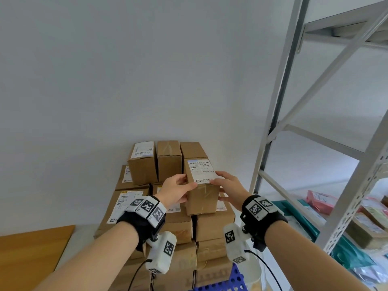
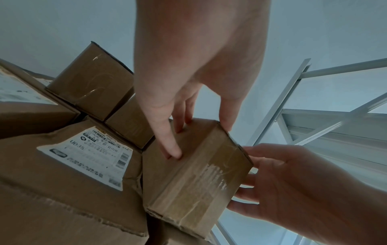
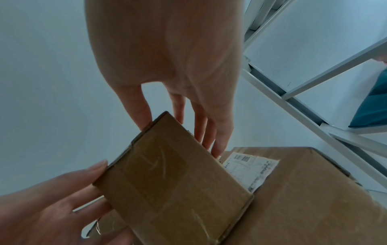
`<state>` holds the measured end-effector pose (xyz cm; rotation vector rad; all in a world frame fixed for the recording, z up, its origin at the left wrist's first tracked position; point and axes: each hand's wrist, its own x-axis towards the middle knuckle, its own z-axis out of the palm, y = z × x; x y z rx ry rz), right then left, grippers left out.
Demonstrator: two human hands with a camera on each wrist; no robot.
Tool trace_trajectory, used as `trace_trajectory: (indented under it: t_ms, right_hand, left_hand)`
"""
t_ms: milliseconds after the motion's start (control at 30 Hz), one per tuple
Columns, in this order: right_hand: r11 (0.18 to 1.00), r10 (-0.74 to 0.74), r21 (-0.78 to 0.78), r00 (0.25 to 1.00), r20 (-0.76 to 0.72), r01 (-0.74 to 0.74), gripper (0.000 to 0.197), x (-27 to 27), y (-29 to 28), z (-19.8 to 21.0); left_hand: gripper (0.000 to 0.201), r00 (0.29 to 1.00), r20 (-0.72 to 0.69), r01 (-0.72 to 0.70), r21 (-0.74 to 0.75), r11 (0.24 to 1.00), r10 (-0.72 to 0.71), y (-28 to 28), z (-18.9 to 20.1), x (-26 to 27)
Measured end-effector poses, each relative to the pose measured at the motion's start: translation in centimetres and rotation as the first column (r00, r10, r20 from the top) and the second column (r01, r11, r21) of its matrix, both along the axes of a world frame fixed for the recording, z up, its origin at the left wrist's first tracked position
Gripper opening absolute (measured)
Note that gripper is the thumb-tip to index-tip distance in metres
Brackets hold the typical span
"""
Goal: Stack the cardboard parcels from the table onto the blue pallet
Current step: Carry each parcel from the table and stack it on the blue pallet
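The left hand [image 1: 175,191] and right hand [image 1: 228,191] clamp the small parcel [image 1: 202,185] from opposite sides, apparently seating it squarely at the stack's [image 1: 168,225] 2 o'clock corner.

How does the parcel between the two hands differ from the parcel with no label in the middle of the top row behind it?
The held parcel carries a white label on top; the middle parcel shows only tape. The left hand and right hand grip the held parcel's sides; nothing touches the middle parcel. The held parcel is nearer the front. Both are small brown taped cardboard.
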<state>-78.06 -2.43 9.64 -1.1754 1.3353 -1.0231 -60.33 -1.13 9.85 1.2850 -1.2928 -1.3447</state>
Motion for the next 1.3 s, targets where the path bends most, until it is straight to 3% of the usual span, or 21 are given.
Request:
trace_trajectory:
  t_ms: [267,800,967,1300]
  right_hand:
    - [1.000,0.001,-0.021,1.000,-0.006,-0.001,0.041,-0.5,-1.0,-0.1]
    - [0.999,-0.010,-0.035,1.000,-0.023,0.009,0.047,-0.5,-1.9,-0.1]
    - [0.999,-0.013,-0.051,0.993,-0.120,0.007,0.051,-0.5,-1.1,-0.1]
    - [0.983,-0.056,-0.181,0.984,-0.168,0.025,0.052,-1.4,1.9,1.2]
  left_hand:
    - [0.055,0.998,-0.049,0.035,0.014,0.999,-0.034,-0.9,-0.2,-0.4]
    - [0.056,0.998,0.054,-0.005,-0.009,1.000,0.006,-1.8,-0.5,-0.4]
    - [0.059,0.997,0.079,-0.003,-0.017,1.000,0.004,-1.6,-0.4,-0.3]
    - [0.059,0.959,0.279,-0.019,-0.079,0.997,0.041,1.0,-0.2,0.8]
